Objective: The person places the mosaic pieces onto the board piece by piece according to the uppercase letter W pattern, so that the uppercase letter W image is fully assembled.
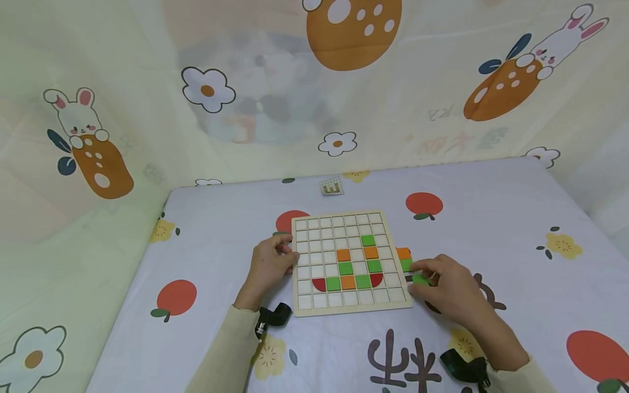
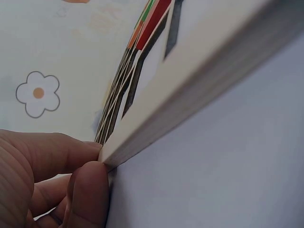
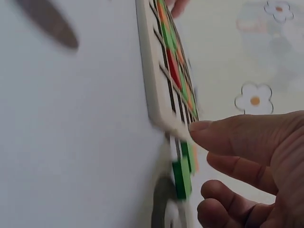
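Observation:
A square wooden grid board (image 1: 304, 310) lies on the table, with green, orange and dark red tiles set in some of its cells. My left hand (image 1: 267, 257) pinches the board's left edge with thumb and fingertips; the left wrist view shows these fingertips (image 2: 90, 185) right at the edge. On the other side, my right hand (image 1: 449, 286) is bent over a loose green tile (image 1: 421, 279). In the right wrist view its thumb tip overlaps the board's edge, while the other fingers are spread apart beside the green tile (image 3: 182, 178).
Beside the board's right edge lie another green tile (image 1: 406, 265) and an orange tile (image 1: 403, 253). Beyond the board is a small patterned card (image 1: 331, 186). The cloth (image 1: 221, 229) is printed with fruit and flowers, and a curtain (image 1: 275, 109) hangs behind.

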Motion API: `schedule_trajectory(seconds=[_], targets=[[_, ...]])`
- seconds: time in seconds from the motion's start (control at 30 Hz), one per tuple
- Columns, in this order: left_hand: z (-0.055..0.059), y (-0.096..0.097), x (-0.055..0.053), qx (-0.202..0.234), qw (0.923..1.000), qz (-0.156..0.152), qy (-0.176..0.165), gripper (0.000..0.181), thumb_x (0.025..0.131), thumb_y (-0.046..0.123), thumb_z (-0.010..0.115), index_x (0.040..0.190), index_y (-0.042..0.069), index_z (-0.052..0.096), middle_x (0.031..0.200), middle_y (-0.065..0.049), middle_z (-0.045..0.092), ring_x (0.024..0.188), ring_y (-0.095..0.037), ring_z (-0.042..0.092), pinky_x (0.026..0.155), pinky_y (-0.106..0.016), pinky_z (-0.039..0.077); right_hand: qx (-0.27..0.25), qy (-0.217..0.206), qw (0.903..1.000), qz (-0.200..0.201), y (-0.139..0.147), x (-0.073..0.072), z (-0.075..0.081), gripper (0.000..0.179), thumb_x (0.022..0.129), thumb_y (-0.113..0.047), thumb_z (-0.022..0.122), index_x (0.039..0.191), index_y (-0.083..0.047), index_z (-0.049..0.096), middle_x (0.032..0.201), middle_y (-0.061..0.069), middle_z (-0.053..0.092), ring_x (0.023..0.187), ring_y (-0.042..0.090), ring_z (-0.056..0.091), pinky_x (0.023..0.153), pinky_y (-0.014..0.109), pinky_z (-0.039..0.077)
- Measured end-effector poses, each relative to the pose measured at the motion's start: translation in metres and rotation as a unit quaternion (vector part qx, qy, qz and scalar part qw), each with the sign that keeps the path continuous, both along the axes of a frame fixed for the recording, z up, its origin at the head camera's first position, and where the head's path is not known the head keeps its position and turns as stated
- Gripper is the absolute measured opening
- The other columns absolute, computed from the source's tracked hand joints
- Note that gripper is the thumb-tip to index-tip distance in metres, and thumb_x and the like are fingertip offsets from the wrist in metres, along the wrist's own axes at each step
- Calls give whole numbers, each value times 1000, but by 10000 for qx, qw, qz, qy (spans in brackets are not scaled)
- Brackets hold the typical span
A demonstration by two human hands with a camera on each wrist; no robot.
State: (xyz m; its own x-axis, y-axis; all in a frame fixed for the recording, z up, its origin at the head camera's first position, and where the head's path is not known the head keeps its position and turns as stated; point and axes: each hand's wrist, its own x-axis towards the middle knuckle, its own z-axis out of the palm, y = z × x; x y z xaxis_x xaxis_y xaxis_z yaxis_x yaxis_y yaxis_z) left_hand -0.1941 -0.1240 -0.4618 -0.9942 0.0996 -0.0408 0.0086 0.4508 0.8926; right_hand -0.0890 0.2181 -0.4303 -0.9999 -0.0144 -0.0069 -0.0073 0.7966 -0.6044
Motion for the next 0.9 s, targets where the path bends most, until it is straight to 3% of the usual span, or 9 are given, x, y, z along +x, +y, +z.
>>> schedule_trajectory(seconds=[0.3,0.57,0.9], targets=[[1,-2,0,5,10000,28,-28,41,89,-1,73,129,-4,68,90,-10,63,54,-11,59,52,-25,57,214,-424,9987,-168,16,2,-4,43,80,-21,87,117,-2,75,93,4,61,84,21,56,67,31,44],[-1,-1,0,38,10000,1,13,40,89,-2,73,129,-4,69,90,-10,63,54,-11,58,51,-24,57,172,-672,9974,-192,18,1,-6,27,82,-19,85,105,-6,78,90,4,60,83,22,53,65,32,43],[0,0,0,48,10000,20,6,40,88,-2,74,128,-4,69,88,-10,62,52,-11,58,50,-24,56,-208,-699,9970,-261,14,1,-3,16,87,-15,78,101,-8,74,85,0,66,79,18,58,63,29,46]])
